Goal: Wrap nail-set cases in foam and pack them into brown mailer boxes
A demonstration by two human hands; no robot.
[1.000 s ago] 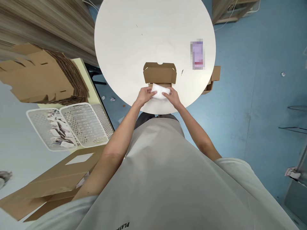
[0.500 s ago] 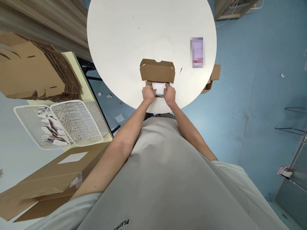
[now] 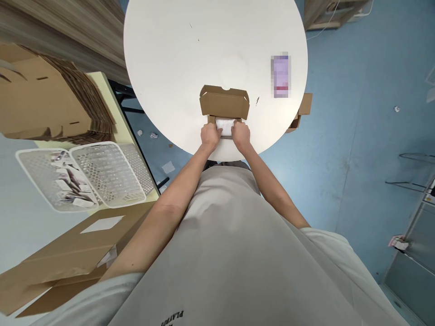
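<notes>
A small brown cardboard box (image 3: 224,104) lies near the front edge of the round white table (image 3: 170,68), its lid raised away from me. Inside it sits a white, wrapped-looking packet (image 3: 225,127); what it contains is hidden. My left hand (image 3: 211,136) is closed at the packet's left end, with the thumb on its near side. At the right end my right hand (image 3: 241,136) is closed in the same way, fingers curled. Both hands cover the ends of the box.
A blurred purple item (image 3: 281,76) lies on the table's right side. To the left stand stacked flat cardboard (image 3: 44,99), two white plastic baskets (image 3: 108,174) and a large carton (image 3: 74,244). Another open carton (image 3: 306,104) shows past the table's right edge.
The packet appears to lie slightly lower and flatter in the box between my hands. My hands have barely moved, and the view has shifted a little.
</notes>
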